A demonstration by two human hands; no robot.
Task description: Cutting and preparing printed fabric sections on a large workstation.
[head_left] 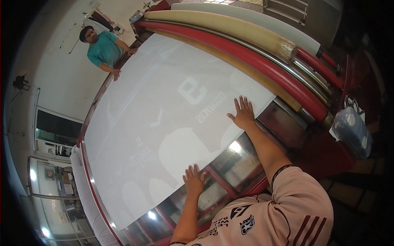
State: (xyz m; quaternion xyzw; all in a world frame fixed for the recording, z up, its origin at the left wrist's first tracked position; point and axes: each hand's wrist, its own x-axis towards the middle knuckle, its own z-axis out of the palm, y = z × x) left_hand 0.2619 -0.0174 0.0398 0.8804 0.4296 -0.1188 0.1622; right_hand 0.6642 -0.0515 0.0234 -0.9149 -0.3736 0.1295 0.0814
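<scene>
A large white sheet (143,106) with faint printed shapes showing through lies spread over the bed of a red-framed roller machine. My left hand (193,181) rests at the sheet's near edge, fingers stretched out and spread. Farther right, my right hand (243,112) lies flat near the sheet's right corner, its fingers spread too. Neither hand grips anything. Below the near edge, the machine's shiny metal bed (238,162) shows between red bars.
Across the sheet, a co-worker (106,49) in a teal shirt has both hands at its far edge. Along the right run a red roller (246,61), a cream roll (230,30) and metal bars. A plastic-wrapped bundle (352,131) sits at the machine's right end.
</scene>
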